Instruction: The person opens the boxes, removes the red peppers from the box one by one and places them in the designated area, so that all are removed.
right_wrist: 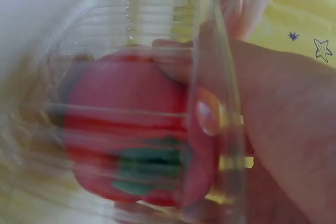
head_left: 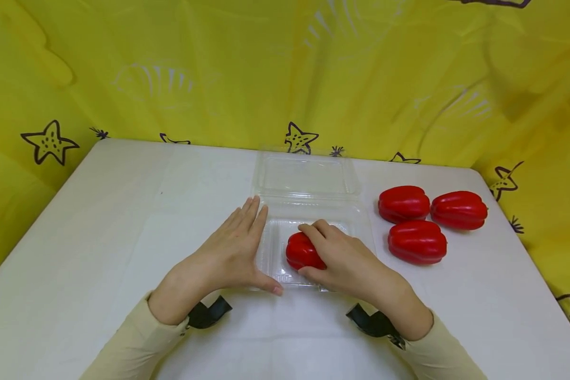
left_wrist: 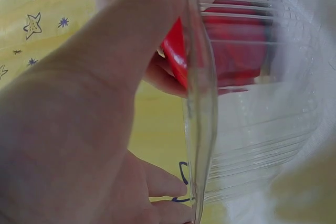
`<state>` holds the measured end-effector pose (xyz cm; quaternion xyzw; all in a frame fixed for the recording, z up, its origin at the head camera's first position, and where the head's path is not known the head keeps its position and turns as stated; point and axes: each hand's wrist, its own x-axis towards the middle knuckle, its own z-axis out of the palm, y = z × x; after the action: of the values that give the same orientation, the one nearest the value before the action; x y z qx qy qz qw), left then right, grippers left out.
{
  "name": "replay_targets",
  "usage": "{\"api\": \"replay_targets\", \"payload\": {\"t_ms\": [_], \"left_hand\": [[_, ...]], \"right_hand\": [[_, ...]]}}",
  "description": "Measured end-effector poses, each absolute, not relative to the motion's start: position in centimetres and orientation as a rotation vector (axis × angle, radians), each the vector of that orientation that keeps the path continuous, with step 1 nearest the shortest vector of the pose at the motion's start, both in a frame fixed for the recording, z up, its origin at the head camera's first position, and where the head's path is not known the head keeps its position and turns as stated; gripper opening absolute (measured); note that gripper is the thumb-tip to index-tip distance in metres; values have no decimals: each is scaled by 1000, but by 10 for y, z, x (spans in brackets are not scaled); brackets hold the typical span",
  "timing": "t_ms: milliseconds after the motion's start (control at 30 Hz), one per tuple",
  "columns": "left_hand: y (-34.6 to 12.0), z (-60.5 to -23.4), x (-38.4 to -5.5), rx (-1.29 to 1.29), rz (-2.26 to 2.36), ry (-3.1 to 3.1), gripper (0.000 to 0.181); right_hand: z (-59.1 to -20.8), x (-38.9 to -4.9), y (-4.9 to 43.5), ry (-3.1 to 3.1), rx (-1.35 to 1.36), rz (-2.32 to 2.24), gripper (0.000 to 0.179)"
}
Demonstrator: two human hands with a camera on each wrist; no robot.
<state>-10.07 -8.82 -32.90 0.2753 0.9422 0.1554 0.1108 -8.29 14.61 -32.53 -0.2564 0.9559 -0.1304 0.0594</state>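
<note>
A clear plastic clamshell box [head_left: 276,248] lies with its lid [head_left: 306,176] folded back, away from the person. Inside its base is a red bell pepper [head_left: 303,251], which the right hand [head_left: 349,261] grips from the right with thumb and fingers around it. The pepper's green stem end [right_wrist: 149,163] shows through the box wall in the right wrist view. My left hand [head_left: 228,250] rests along the box's left rim, fingers straight and thumb spread toward the front edge. Through the ribbed wall in the left wrist view, the same pepper [left_wrist: 236,45] appears.
Three more red bell peppers, one at the back left [head_left: 404,203], one at the right [head_left: 458,210] and one nearer [head_left: 417,242], lie to the right of the box. A white cloth covers the table [head_left: 76,274]. Behind it hangs a yellow curtain [head_left: 218,79] with starfish drawings.
</note>
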Motion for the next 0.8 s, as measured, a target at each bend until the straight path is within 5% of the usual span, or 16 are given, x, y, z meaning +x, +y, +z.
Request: {"api": "replay_targets", "payload": {"t_ms": [800], "left_hand": [[-88, -329, -102, 797, 460, 2764, 142]], "right_hand": [[-311, -85, 166, 2958, -870, -412, 69]]}}
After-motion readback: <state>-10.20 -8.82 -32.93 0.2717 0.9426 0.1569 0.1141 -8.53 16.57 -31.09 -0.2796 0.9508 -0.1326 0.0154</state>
